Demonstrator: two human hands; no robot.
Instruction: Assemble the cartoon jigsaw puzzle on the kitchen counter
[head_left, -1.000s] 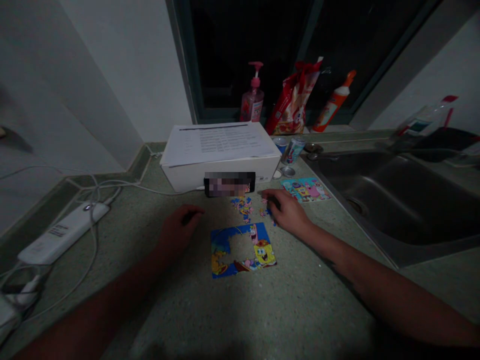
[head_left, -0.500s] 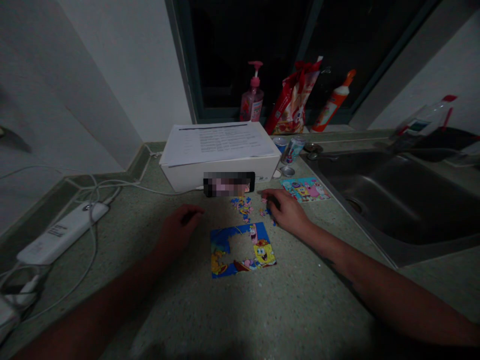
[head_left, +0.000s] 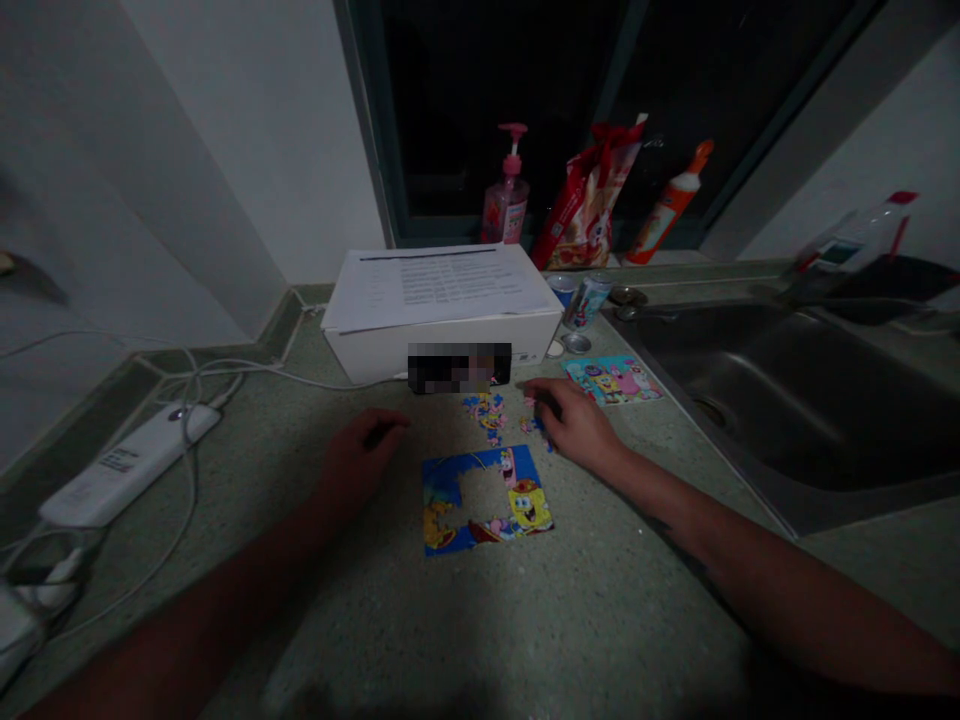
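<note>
The person's left hand [head_left: 361,455] rests on the speckled green countertop [head_left: 615,610], fingers loosely curled and apart from one another, with nothing visible between them. The right hand [head_left: 571,425] sits further along, its fingers [head_left: 551,403] bent down among a few small loose puzzle pieces [head_left: 536,426]. The fingertips are close together there, but in this dim light I cannot tell whether they are pinching a piece.

Between and nearer than the two hands lies a partly assembled SpongeBob jigsaw puzzle [head_left: 526,508], flat on the counter. Its blue border pieces form a rough frame around a bare gap in the middle. A small scatter of colourful pieces [head_left: 486,416] lies just beyond it, to the left of the right hand. To the right of that hand lies a small printed picture card [head_left: 611,381] with matching characters.

Farther back stands a white box [head_left: 442,358] topped with printed papers [head_left: 439,287], and a blurred object [head_left: 459,368] sits against its front. Beyond are a pink pump bottle [head_left: 511,185], a red snack bag [head_left: 589,190] and an orange-capped tube [head_left: 667,195] on the window ledge. A steel sink [head_left: 787,400] lies right; a white power strip [head_left: 127,470] and tangled cables [head_left: 191,470] lie left.
</note>
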